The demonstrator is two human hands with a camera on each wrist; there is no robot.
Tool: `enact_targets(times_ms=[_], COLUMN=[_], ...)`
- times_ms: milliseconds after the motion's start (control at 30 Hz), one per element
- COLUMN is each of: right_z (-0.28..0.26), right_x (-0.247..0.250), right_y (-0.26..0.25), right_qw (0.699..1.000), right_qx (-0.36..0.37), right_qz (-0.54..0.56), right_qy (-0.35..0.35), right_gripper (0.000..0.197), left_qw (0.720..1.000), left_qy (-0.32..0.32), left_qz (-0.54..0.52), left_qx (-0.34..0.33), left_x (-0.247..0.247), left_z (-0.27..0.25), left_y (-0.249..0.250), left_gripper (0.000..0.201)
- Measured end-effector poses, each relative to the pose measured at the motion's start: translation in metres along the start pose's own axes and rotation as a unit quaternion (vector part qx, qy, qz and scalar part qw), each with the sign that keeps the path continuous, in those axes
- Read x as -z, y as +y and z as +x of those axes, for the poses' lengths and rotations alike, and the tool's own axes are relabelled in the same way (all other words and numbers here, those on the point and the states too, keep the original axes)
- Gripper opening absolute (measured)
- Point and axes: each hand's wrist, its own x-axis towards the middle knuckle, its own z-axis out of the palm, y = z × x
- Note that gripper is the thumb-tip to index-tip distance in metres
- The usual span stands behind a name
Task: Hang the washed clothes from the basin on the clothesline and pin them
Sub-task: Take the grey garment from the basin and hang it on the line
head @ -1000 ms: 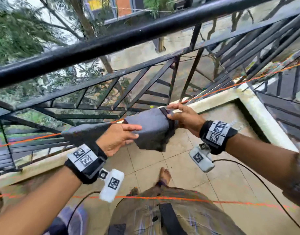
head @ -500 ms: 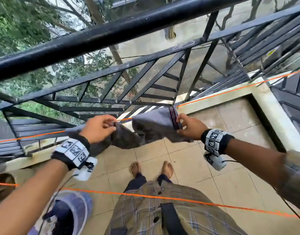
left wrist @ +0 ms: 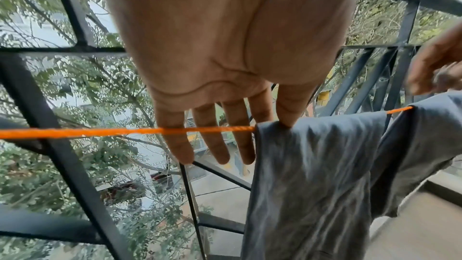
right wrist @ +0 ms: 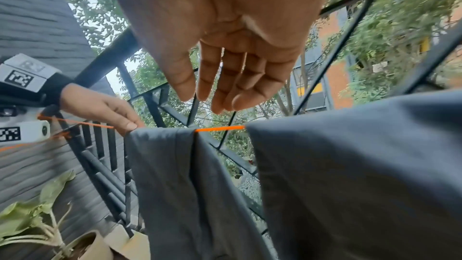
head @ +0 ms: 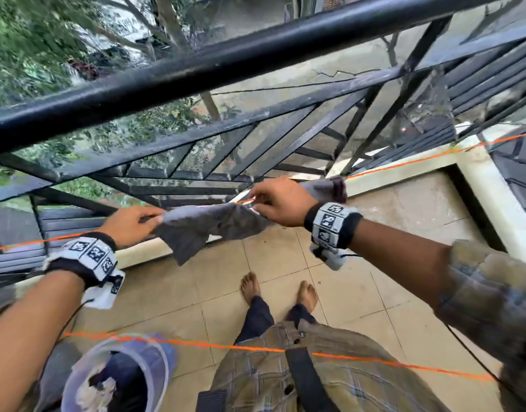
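Note:
A grey garment (head: 196, 230) hangs over the orange clothesline (head: 404, 163) beside the balcony railing, bunched in two parts with a short bare stretch of line (right wrist: 220, 128) between them. My left hand (head: 158, 217) pinches the garment's left top edge (left wrist: 312, 175) at the line, thumb in front, with the other fingers straight behind the rope (left wrist: 100, 131). My right hand (right wrist: 217, 96) hovers just above the bare stretch with loosely bent fingers, holding nothing. The garment's banded end (head: 339, 185) lies to its right. No pegs are in view.
A pale blue basin (head: 166, 358) with dark clothes sits on the tiled floor at lower left. A second orange line (head: 256, 349) crosses at waist height. The black railing (head: 196, 72) stands close behind the line. A potted plant (right wrist: 37, 220) stands at the left.
My right hand let go of the garment's banded end and moved left to the middle of the line. My left hand shifted to the left edge, so the garment lies stretched along the line.

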Motion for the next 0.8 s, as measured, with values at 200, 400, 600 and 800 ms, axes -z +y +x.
enact_targets(times_ms=[200,400,600,800], right_z=[0.059,0.074,0.051,0.0], right_x=[-0.045,-0.037,-0.034,-0.022], right_y=[-0.031,-0.022,-0.029,-0.057], right_qw=[0.991,0.998,0.955,0.966], right_qx=[-0.01,-0.042,-0.059,0.142], right_qz=[-0.111,0.026,0.281,0.162], right_qy=[-0.074,-0.037,0.073,0.142], right_gripper=[0.037,0.02,0.014,0.01], left_qw=[0.999,0.99,0.935,0.918], left_qy=[-0.015,0.092,0.2,0.236], left_qz=[-0.038,-0.106,-0.281,-0.255], left_qx=[-0.029,-0.021,-0.088,-0.19], left_x=[0.007,0.004,0.01,0.012], left_z=[0.017,0.015,-0.023,-0.079], left_y=[-0.024,-0.029,-0.028,-0.022], left_gripper=[0.021,0.018,0.021,0.018])
